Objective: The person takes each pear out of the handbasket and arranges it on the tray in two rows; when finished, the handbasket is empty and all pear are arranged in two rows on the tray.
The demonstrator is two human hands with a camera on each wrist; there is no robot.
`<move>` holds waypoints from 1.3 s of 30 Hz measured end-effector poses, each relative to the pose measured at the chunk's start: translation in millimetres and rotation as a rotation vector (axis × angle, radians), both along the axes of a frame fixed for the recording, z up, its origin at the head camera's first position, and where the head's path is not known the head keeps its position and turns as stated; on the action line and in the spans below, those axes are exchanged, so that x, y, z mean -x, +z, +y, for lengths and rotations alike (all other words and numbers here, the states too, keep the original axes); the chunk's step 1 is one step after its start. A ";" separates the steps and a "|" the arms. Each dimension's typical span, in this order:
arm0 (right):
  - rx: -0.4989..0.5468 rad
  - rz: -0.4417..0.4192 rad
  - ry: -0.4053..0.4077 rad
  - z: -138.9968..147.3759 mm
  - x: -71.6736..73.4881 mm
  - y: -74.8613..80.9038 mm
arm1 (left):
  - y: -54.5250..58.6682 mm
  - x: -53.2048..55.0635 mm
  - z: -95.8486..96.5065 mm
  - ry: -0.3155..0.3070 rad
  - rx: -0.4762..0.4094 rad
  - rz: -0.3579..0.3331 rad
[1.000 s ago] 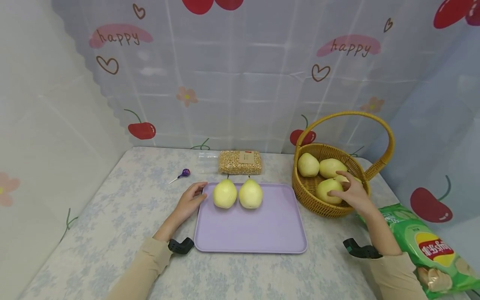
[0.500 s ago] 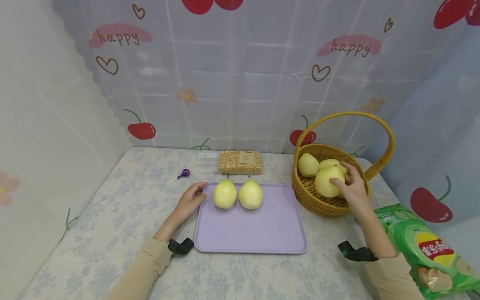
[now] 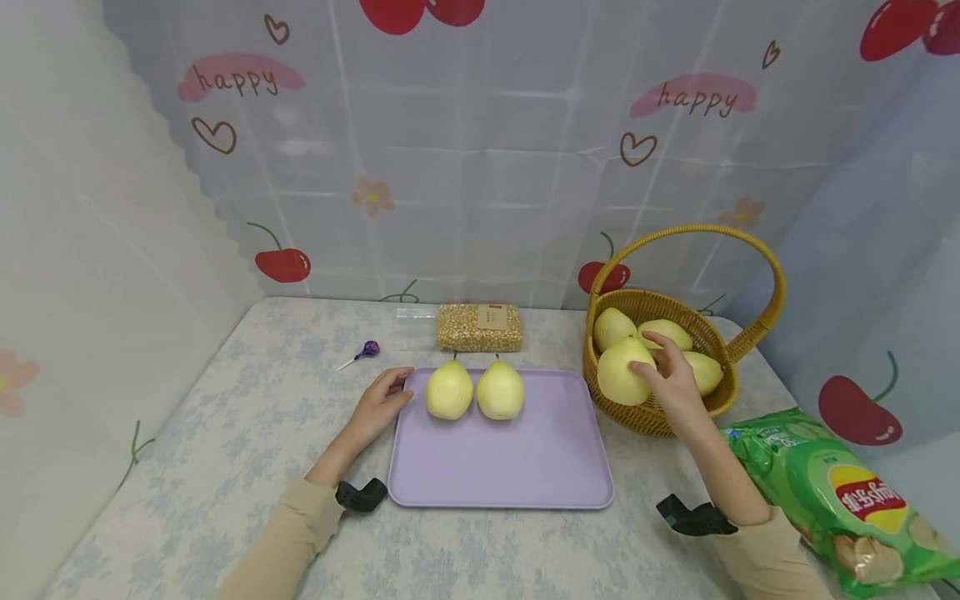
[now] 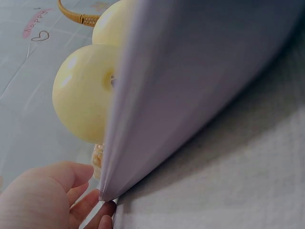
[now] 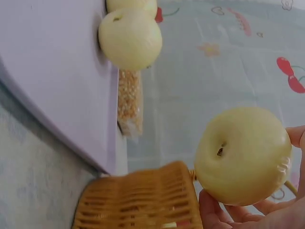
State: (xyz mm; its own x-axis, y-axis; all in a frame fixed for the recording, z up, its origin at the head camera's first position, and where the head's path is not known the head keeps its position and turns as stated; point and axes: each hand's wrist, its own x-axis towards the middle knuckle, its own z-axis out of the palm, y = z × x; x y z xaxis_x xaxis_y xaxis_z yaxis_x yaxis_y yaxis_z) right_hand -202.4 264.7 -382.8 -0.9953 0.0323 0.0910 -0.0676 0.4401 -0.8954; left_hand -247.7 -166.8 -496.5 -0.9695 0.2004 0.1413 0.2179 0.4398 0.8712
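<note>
My right hand holds a pale yellow pear over the left part of the wicker basket. In the right wrist view, fingers curl around that pear, its dimpled end towards the camera. Several other pears lie in the basket, among them one pear at the right. Two pears, a left one and a right one, stand with stems up at the back of the lilac tray. My left hand rests at the tray's back left corner, its fingertips touching the rim.
Behind the tray lies a clear bag of corn kernels, with a purple lollipop to its left. A green chip bag lies at the right front. The basket's tall handle arches above it. Printed curtains surround the table.
My right hand has taken hold of a pear in the basket, raised it and carried it left towards the basket's near left rim. My left hand stays at the tray.
</note>
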 end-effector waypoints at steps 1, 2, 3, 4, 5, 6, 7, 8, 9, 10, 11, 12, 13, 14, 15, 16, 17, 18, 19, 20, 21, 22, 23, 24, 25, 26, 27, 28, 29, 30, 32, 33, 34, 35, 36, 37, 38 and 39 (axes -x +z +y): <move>0.005 -0.004 0.014 -3.2 -0.2 -0.4 | 0.0 0.0 0.0 0.000 0.001 -0.002; 0.010 -0.009 0.032 -6.2 -0.3 -0.8 | 0.1 -0.1 0.0 0.002 -0.004 -0.005; 0.021 -0.016 0.049 -9.2 -0.2 -1.3 | -0.1 0.0 -0.2 0.002 -0.008 -0.005; 0.028 -0.020 0.061 -12.4 -0.1 -1.7 | -0.2 0.1 -0.3 0.002 -0.009 -0.005; 0.033 -0.023 0.070 -15.4 0.3 -2.5 | -0.4 0.2 -0.4 0.001 -0.011 -0.003; 0.039 -0.024 0.080 -18.4 0.7 -3.2 | -0.9 0.4 -0.7 -0.001 -0.010 0.003; 0.041 -0.026 0.087 -21.5 1.3 -4.0 | -1.6 0.7 -0.7 -0.001 -0.013 0.005; 0.046 -0.027 0.092 -24.6 2.0 -4.8 | -2.3 1.0 -0.8 -0.003 -0.015 0.009; 0.048 -0.029 0.098 -27.6 2.8 -5.4 | -3.0 1.2 -0.7 -0.003 -0.014 0.014; 0.044 -0.028 0.101 -30.9 3.6 -6.0 | -3.3 1.3 -0.7 -0.004 -0.012 0.018; 0.039 -0.031 0.105 -34.0 4.5 -6.6 | -3.7 1.1 -0.7 -0.006 -0.016 0.023; 0.032 -0.035 0.110 -37.3 5.2 -6.9 | -3.0 0.9 -0.4 -0.009 -0.018 0.019; 0.024 -0.037 0.115 -40.6 6.1 -7.5 | 1.0 -1.0 0.6 -0.009 -0.024 0.007; 0.022 -0.040 0.121 -43.9 6.7 -7.8 | 5.5 -3.5 1.6 -0.011 -0.023 0.004; 0.016 -0.047 0.127 -47.0 7.1 -8.3 | 11.0 -6.7 2.8 -0.012 -0.024 -0.001; 0.010 -0.049 0.129 -50.0 7.8 -9.5 | 15.4 -9.1 3.4 -0.016 -0.022 -0.004; 0.005 -0.052 0.132 -52.6 8.4 -11.1 | 15.2 -8.9 3.5 -0.016 -0.024 -0.007; 0.003 -0.053 0.133 -55.2 9.0 -12.6 | 15.1 -8.6 3.5 -0.016 -0.020 -0.008; 0.000 -0.051 0.134 -57.5 9.8 -14.8 | 13.8 -8.2 3.3 -0.015 -0.007 0.007; -0.002 -0.052 0.133 -59.6 10.3 -16.9 | 10.0 -6.1 2.5 -0.012 -0.001 0.018; -0.009 -0.049 0.131 -61.4 10.9 -19.3 | 5.7 -3.5 1.7 -0.008 0.001 0.020; -0.022 -0.040 0.131 -62.8 11.8 -22.0 | 0.5 -0.4 0.7 -0.003 0.002 0.023; -0.033 -0.036 0.134 -64.1 12.4 -24.4 | -3.6 2.1 -0.1 0.000 0.004 0.023; -0.039 -0.030 0.138 -65.3 13.1 -26.6 | -3.3 2.0 -0.2 0.000 0.005 0.026; -0.050 -0.023 0.142 -65.8 14.0 -29.1 | -3.1 2.0 -0.5 -0.001 0.007 0.029; -0.058 -0.019 0.144 -66.3 14.5 -30.9 | -2.6 2.0 -0.5 0.001 -0.006 0.020; -0.067 -0.015 0.146 -66.5 15.4 -33.1 | -2.5 1.9 -0.5 -0.001 -0.011 0.022; -0.074 -0.011 0.148 -66.5 16.4 -35.3 | -2.2 1.6 -0.6 -0.003 -0.010 0.029; -0.077 -0.012 0.149 -66.4 17.3 -37.3 | -2.4 1.6 -0.7 -0.006 -0.013 0.033; -0.082 -0.012 0.148 -66.5 18.1 -38.9 | -2.3 1.4 -0.6 -0.005 -0.017 0.039; -0.102 -0.016 0.143 -66.2 19.8 -42.8 | -2.9 1.2 -0.4 -0.005 -0.013 0.060; -0.114 -0.021 0.141 -66.1 20.5 -44.7 | -3.3 0.8 -0.4 -0.006 -0.009 0.074; -0.124 -0.025 0.139 -66.0 21.2 -46.6 | -3.9 0.7 -0.4 -0.001 0.002 0.097; -0.134 -0.028 0.136 -66.2 21.7 -48.2 | -4.6 0.9 -0.3 -0.001 -0.001 0.100; -0.145 -0.025 0.133 -66.5 22.1 -49.7 | -4.8 0.7 -0.2 0.000 -0.001 0.107; -0.153 -0.027 0.129 -66.4 22.5 -51.4 | -5.0 0.6 -0.2 0.000 0.003 0.110; -0.160 -0.029 0.126 -66.7 22.5 -52.6 | -5.0 0.5 -0.3 -0.001 0.001 0.102; -0.169 -0.026 0.128 -66.7 22.5 -53.8 | -4.8 0.5 -0.4 -0.003 0.001 0.095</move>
